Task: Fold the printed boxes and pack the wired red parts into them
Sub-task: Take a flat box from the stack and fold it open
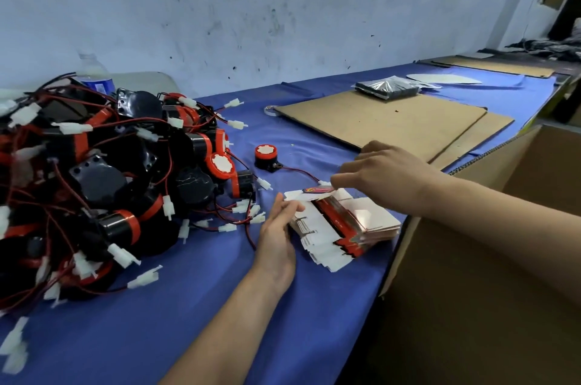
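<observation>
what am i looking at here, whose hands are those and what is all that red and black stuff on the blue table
There is no machine: one camera on a person's head looks down at their hands. On the blue table lies a pile of wired red parts, red and black bodies with white plugs, and one single part stands apart. Near the hands is a stack of flat printed boxes. The left hand rests straight fingers against its side; the right hand pinches the top flat box at the far end. Cardboard sheets lie behind; a carton stands right.
</observation>
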A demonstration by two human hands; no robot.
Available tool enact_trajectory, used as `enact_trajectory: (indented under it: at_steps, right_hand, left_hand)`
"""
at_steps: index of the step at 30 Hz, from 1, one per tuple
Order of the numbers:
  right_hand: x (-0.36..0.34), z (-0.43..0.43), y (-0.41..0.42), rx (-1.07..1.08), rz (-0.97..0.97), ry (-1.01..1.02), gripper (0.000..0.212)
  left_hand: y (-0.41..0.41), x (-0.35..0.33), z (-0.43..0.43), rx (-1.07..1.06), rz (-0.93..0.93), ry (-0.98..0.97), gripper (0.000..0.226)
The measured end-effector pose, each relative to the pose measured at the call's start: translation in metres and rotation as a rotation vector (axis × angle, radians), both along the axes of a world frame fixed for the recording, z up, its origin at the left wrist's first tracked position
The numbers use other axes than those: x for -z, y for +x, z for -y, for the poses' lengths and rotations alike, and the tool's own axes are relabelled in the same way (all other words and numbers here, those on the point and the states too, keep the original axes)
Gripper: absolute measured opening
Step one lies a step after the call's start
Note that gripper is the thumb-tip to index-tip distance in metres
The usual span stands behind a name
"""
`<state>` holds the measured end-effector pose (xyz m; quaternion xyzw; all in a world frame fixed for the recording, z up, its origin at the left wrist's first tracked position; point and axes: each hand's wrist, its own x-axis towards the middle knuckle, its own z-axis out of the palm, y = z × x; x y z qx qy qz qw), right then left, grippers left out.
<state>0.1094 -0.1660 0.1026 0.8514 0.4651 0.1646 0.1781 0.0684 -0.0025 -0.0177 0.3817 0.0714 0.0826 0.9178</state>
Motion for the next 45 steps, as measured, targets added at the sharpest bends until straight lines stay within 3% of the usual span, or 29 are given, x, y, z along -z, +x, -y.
enact_trajectory:
  at_steps: [2, 4, 6, 9, 11, 14, 16, 18, 19, 21, 24, 29, 31, 36, 39, 41, 45]
  right_hand:
    - [0.003, -0.001, 0.002, 0.012, 0.050, -0.046, 0.052]
    - [0.005, -0.003, 0.001, 0.021, 0.059, -0.079, 0.052]
    - [0.002, -0.004, -0.001, 0.034, 0.000, -0.056, 0.048]
    - [-0.020, -0.002, -0.005, 0.081, -0.191, 0.041, 0.028]
    - [-0.042, 0.004, -0.007, 0.057, -0.372, 0.245, 0.022]
    - [-0.078, 0.015, -0.015, -0.018, -0.661, 0.765, 0.024]
    - [-0.093, 0.017, -0.017, -0.082, -0.877, 1.130, 0.024]
    - [-0.093, 0.010, -0.017, -0.095, -1.025, 1.325, 0.019]
    - [-0.090, 0.005, -0.019, -0.076, -1.078, 1.350, 0.016]
    - [-0.080, -0.008, -0.027, -0.029, -1.188, 1.370, 0.016]
    - [-0.068, -0.023, -0.037, 0.045, -1.272, 1.431, 0.016]
    - [-0.037, -0.078, -0.059, 0.170, -1.244, 1.458, 0.007]
    - [-0.012, -0.118, -0.078, 0.167, -1.301, 1.516, 0.013]
    - [0.056, -0.193, -0.111, 0.018, -1.339, 1.614, 0.060]
    - [0.074, -0.210, -0.111, -0.088, -1.363, 1.651, 0.089]
    - [0.077, -0.213, -0.108, -0.127, -1.360, 1.595, 0.111]
    - [0.080, -0.209, -0.095, -0.205, -1.343, 1.449, 0.104]
  left_hand:
    - [-0.002, -0.006, -0.001, 0.040, 0.029, -0.032, 0.025]
    - [-0.003, -0.010, -0.003, 0.046, 0.043, -0.016, 0.030]
    - [-0.002, -0.009, -0.005, 0.020, 0.018, -0.021, 0.035]
    - [0.001, -0.004, -0.009, -0.046, -0.101, -0.105, 0.020]
    - [0.005, -0.002, -0.012, -0.080, -0.141, -0.164, 0.020]
    - [0.006, -0.001, -0.012, -0.091, -0.152, -0.175, 0.019]
    - [0.006, 0.001, -0.010, -0.127, -0.150, -0.012, 0.016]
    - [0.002, -0.003, -0.006, -0.182, -0.128, 0.231, 0.033]
    - [-0.001, -0.008, -0.005, -0.199, -0.115, 0.323, 0.043]
    - [-0.011, -0.022, -0.011, -0.188, -0.069, 0.394, 0.043]
    - [-0.046, -0.047, -0.036, -0.014, -0.004, 0.240, 0.029]
    - [-0.112, -0.063, -0.085, -0.003, 0.176, 0.267, 0.059]
    - [-0.125, -0.054, -0.103, -0.022, 0.151, 0.273, 0.063]
    - [-0.144, -0.020, -0.145, -0.166, 0.084, 0.314, 0.070]
    - [-0.150, -0.007, -0.158, -0.196, 0.058, 0.454, 0.093]
    - [-0.152, -0.005, -0.164, -0.215, 0.083, 0.535, 0.094]
    - [-0.154, -0.006, -0.164, -0.231, 0.120, 0.607, 0.100]
